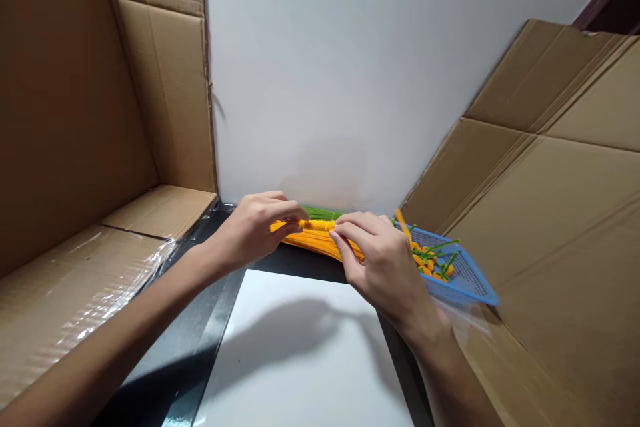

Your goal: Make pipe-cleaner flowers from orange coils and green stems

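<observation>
A short orange fuzzy coil point(320, 225) is stretched sideways between my two hands, above the far edge of a white board. My left hand point(265, 223) pinches its left end, and my right hand point(373, 250) pinches its right end between thumb and fingers. An orange strand stands up behind my right hand. Beneath and behind the coil lie a bundle of orange stems point(315, 241) and a bundle of green stems point(325, 212), both partly hidden by my hands.
The white board point(300, 347) lies on a dark table point(200, 307). At the right, a blue basket point(475, 273) holds several orange pieces with green stems point(430, 263). Cardboard panels point(160, 93) stand on both sides, with a pale wall point(340, 67) behind.
</observation>
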Demonstrator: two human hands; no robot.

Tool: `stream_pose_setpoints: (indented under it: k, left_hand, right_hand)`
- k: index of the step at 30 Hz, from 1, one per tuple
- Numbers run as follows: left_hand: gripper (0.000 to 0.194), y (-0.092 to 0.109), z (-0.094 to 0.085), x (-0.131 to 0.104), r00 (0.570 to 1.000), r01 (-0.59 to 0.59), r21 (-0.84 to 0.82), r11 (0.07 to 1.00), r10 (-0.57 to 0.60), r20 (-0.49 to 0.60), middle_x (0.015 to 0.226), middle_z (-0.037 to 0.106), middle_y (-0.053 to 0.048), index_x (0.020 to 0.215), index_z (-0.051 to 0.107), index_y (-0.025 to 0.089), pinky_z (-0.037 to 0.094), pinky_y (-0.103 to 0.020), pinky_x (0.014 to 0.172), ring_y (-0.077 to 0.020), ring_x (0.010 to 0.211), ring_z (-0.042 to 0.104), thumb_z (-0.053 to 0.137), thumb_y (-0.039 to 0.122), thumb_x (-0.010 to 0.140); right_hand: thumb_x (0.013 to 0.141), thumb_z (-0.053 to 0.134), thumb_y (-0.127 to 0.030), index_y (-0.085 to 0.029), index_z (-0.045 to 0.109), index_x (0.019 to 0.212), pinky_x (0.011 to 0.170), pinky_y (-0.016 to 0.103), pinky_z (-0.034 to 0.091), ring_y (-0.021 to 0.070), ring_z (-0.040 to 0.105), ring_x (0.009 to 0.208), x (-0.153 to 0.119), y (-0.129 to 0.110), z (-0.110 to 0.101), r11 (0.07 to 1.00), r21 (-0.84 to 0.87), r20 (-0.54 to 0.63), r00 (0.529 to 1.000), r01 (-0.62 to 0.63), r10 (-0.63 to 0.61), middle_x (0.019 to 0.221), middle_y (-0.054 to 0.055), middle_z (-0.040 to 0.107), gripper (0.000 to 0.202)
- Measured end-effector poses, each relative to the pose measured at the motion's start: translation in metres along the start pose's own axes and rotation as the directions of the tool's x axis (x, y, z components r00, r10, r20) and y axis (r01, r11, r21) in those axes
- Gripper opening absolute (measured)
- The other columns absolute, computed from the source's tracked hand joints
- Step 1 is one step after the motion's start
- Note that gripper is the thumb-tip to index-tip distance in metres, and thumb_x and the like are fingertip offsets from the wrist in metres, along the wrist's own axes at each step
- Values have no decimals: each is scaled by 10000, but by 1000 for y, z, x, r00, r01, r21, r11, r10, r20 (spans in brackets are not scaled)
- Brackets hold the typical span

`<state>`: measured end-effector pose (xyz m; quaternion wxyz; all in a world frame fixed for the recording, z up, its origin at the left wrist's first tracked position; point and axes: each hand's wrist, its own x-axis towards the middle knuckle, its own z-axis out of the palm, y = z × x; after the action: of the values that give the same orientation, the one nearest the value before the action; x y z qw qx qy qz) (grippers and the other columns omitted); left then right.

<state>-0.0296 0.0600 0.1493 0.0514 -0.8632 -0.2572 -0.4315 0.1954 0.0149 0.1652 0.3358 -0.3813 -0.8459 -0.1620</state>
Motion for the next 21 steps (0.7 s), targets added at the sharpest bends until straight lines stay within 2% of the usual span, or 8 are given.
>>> stream_pose_setpoints:
  k: [3,7,11,15,21]
  left_hand:
    - [261,5,-1,1,994,-88,101,991,81,72,807,680,-18,1111,670,173,443,-235,627,-144,725,574,552,30,927]
    - [406,12,-2,1,972,-206,287,935,163,167,779,592,-25,1164,641,155,394,-292,623,-183,715,461,486,-60,856]
    - [383,13,-1,0,972,-231,332,915,201,123,766,550,-23,1097,648,140,384,-309,616,-188,711,424,501,-66,808]
    - [376,14,0,0,967,-248,358,900,253,35,746,532,-23,1060,646,125,388,-311,610,-184,704,409,494,-79,784]
    - [337,18,1,-2,948,-275,427,861,316,-28,734,545,-32,1041,635,125,388,-311,606,-182,697,399,486,-67,807]
  right_hand:
    - [946,562,-97,-138,690,853,725,350,384,215,658,832,0,-1,0,998,-17,-27,998,56,-56,983,78,761,164]
    - [943,564,-87,-132,694,880,719,361,401,221,649,835,1,-1,-1,993,-36,-60,992,113,-115,1013,73,771,151]
    - [935,568,-72,-127,689,871,707,363,423,217,632,815,1,0,-3,984,-42,-71,982,173,-175,1001,79,773,147]
    - [924,589,-67,-121,691,867,718,370,457,221,627,819,1,2,-5,977,-19,-94,972,214,-215,983,91,773,129]
    - [911,608,-60,-127,690,861,729,375,489,215,620,818,1,3,-10,969,67,-111,967,237,-229,971,101,767,117]
